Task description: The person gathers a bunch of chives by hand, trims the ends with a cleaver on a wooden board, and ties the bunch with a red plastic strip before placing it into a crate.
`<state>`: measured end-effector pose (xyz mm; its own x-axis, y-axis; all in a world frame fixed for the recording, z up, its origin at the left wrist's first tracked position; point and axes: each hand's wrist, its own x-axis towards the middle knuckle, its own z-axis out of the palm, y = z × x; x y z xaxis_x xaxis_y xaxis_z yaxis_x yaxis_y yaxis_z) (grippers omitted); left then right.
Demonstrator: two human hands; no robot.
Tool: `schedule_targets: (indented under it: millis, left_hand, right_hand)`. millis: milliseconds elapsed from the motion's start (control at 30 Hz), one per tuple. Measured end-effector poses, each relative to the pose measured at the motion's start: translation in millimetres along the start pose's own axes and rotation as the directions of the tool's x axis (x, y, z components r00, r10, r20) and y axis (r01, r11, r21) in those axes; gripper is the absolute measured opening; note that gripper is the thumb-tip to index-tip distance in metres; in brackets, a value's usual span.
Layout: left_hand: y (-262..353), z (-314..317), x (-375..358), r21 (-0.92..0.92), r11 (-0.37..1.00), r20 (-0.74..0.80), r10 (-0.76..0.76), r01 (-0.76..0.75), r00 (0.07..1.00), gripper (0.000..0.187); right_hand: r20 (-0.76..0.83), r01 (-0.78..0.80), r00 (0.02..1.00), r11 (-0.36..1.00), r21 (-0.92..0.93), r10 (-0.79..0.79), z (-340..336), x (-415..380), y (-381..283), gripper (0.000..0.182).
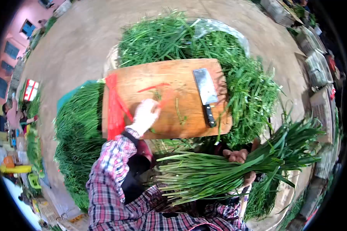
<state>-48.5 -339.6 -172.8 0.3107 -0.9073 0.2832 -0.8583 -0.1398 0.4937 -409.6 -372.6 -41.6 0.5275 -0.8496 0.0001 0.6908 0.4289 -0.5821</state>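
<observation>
My right hand is wrapped round a thick bunch of long, flat green stalks that look like garlic chives, held level in front of my body. The pale cut ends point left and the leafy tips droop to the right. My left hand, in a white glove, is above the wooden cutting board, its fingers pinched on a red plastic strip blurred by motion. Several long red strips lie over the board's left end, with a short red strip near its middle. A cleaver lies flat on the right.
Heaped greens surround the board at the back and right, partly by clear plastic. Another large pile of greens stands on the left. Crates line the far right. A person is at the far left.
</observation>
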Motion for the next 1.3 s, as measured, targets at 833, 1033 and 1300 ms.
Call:
schedule_targets:
  millis: [833, 1033, 1300]
  left_hand:
    - [236, -94, 86, -0.844, 0.203, 0.505, -0.009, 0.496, 0.863, 0.023]
    - [345, -9, 65, -0.527, 0.133, 0.84, 0.231, 0.839, 0.491, 0.016]
    - [438, 147, -7, -0.098, 0.838, 0.779, 0.4, -0.537, 0.482, 0.056]
  right_hand:
    - [0.089, 0.307, 0.917, 0.831, 0.464, -0.389, -16, -46, -41, 0.095]
    - [-0.024, 0.692, 0.689, 0.649, 0.316, -0.724, -32, -118, -129, 0.093]
    - [-0.108, 0.838, 0.541, 0.522, 0.16, -0.834, -83, -237, -205, 0.084]
